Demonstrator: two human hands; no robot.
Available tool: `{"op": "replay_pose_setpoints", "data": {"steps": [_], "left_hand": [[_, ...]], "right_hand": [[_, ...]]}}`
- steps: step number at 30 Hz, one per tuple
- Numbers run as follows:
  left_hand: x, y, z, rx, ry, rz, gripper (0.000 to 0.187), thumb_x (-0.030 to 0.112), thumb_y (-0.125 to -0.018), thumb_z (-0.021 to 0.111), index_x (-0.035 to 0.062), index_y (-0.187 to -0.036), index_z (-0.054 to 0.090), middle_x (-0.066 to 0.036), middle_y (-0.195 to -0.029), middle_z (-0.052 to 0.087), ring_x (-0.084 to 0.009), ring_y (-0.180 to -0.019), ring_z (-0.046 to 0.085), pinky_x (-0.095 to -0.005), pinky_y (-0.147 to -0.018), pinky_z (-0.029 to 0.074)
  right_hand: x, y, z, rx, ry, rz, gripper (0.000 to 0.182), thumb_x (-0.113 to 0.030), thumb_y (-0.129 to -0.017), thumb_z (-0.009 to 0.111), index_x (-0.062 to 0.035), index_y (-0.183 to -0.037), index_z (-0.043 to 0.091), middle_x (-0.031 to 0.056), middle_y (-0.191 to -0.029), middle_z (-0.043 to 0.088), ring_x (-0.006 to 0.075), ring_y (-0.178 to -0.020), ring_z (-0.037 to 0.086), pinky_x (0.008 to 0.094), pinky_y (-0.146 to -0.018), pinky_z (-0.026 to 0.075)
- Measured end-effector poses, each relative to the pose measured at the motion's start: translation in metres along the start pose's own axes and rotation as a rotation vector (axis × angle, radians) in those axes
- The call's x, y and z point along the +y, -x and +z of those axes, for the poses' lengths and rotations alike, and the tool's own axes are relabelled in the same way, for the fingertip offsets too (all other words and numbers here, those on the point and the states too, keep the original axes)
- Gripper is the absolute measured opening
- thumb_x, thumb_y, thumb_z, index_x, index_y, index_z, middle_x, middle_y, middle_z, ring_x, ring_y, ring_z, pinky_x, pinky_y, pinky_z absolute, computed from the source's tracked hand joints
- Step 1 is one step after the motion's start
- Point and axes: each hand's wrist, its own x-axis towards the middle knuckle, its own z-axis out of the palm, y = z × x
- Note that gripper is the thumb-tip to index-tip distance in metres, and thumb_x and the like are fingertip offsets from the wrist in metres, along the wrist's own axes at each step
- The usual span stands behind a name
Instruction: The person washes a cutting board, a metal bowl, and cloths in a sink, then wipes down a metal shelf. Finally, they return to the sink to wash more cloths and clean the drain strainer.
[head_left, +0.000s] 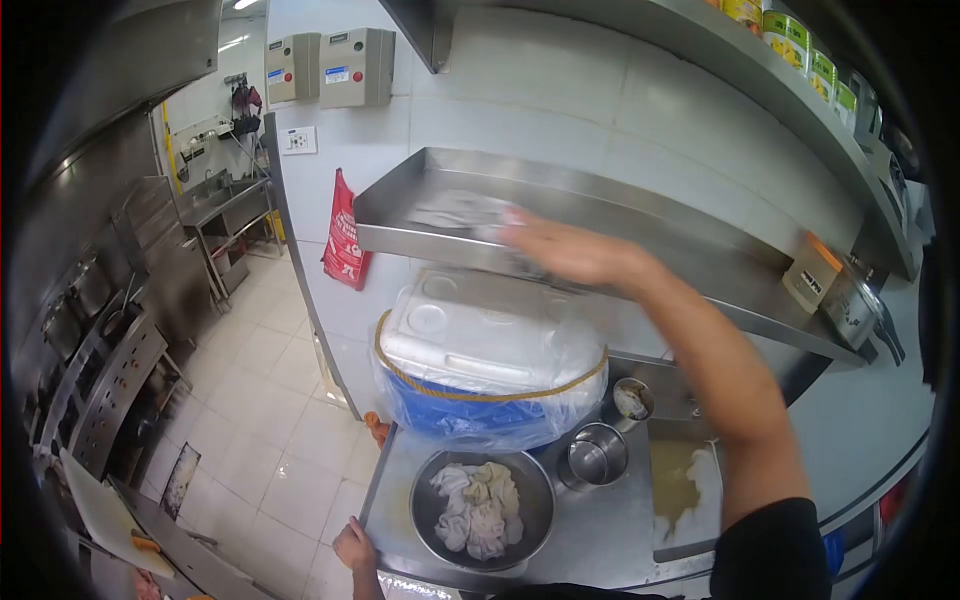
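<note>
My right hand (560,250) lies flat, fingers spread, at centre frame, pressing a grey cloth (455,210) onto the steel shelf (620,205); motion blur hides the fingertips. My left hand (353,545), bottom left, grips the counter edge (375,490), fingers curled. Below the shelf: white-lidded blue cooler (480,350); metal bowl (520,495) with pale dough-like pieces (478,505); two small steel cups (596,455) beside it.

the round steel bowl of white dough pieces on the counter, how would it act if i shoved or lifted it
The round steel bowl would probably slide easily, since it sits on a smooth steel counter. It likely feels fairly heavy, being heaped with white dough pieces. Those pieces look soft and folded, so they would probably sag and shift rather than hold shape.
</note>
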Motion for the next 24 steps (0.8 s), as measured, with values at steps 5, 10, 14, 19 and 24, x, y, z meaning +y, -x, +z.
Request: {"op": "replay_pose_setpoints", "data": {"steps": [5,10,14,19,24], "left_hand": [[-0.008,-0.012,-0.002,-0.164,0.003,-0.171,0.075,0.053,-0.104,0.025,0.0007,-0.089,0.076,-0.024,-0.086,0.072,-0.0433,-0.083,0.069,-0.0531,-0.077,0.053],[-0.007,-0.013,0.000,-0.187,0.015,-0.126,0.076,0.055,-0.104,0.023,0.0023,-0.089,0.077,-0.024,-0.086,0.072,-0.0434,-0.084,0.069,-0.0528,-0.078,0.053],[-0.012,-0.011,0.010,-0.100,0.018,-0.134,0.075,0.054,-0.104,0.024,0.0028,-0.086,0.077,-0.022,-0.078,0.071,-0.0426,-0.077,0.069,-0.0535,-0.074,0.053],[-0.009,-0.009,0.008,-0.113,-0.017,-0.161,0.074,0.052,-0.104,0.023,0.0029,-0.086,0.076,-0.022,-0.080,0.071,-0.0425,-0.078,0.069,-0.0527,-0.075,0.053],[-0.006,-0.007,0.007,-0.093,-0.070,-0.190,0.075,0.051,-0.105,0.022,0.0017,-0.086,0.075,-0.023,-0.080,0.071,-0.0430,-0.078,0.069,-0.0529,-0.075,0.053]], "right_hand": [[0.087,0.172,-0.049,0.160,0.004,0.654,0.086,-0.067,-0.102,0.026,0.0006,-0.155,0.028,0.0205,-0.162,0.027,0.0322,-0.150,0.026,0.0371,-0.122,0.020],[0.186,0.255,-0.070,0.222,0.247,0.990,0.081,-0.062,-0.102,0.033,-0.0006,-0.155,0.031,0.0264,-0.157,0.032,0.0385,-0.146,0.031,0.0391,-0.119,0.025],[0.206,0.198,-0.060,0.363,0.150,0.852,0.086,-0.066,-0.098,0.038,-0.0033,-0.157,0.026,0.0254,-0.160,0.027,0.0388,-0.150,0.023,0.0422,-0.122,0.021],[0.155,-0.002,-0.031,0.319,0.116,0.606,0.082,-0.066,-0.098,0.038,-0.0076,-0.155,0.033,0.0162,-0.163,0.026,0.0378,-0.152,0.017,0.0479,-0.123,0.017],[0.055,-0.209,0.012,0.067,-0.008,0.090,0.076,-0.059,-0.103,0.033,-0.0075,-0.158,0.025,0.0149,-0.166,0.016,0.0342,-0.155,0.003,0.0497,-0.124,0.009]]}}
